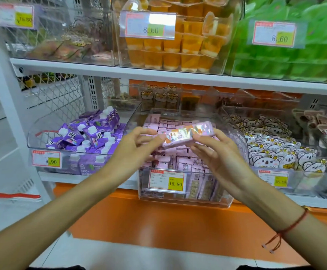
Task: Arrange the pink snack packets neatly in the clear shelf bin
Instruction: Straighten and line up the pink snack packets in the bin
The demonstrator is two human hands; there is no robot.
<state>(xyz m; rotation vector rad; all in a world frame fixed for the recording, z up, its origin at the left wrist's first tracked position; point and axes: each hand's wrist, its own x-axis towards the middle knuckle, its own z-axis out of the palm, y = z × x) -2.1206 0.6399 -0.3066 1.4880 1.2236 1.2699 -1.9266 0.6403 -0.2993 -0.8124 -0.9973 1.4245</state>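
Note:
A clear shelf bin (184, 200) sits in the middle of the lower shelf, holding several pink snack packets (180, 160), some standing, some lying loose. Over the bin I hold one shiny pink packet (186, 134) flat and level between both hands. My left hand (137, 147) pinches its left end with the fingertips. My right hand (215, 152) grips its right end, thumb on the near edge. The packet hides part of the pile beneath it.
A bin of purple drink cartons (92, 137) stands to the left, a bin of koala-print packets (275, 152) to the right. Orange jelly cups (178, 47) and green packs (295, 55) fill the shelf above. An orange base ledge (158, 227) runs below.

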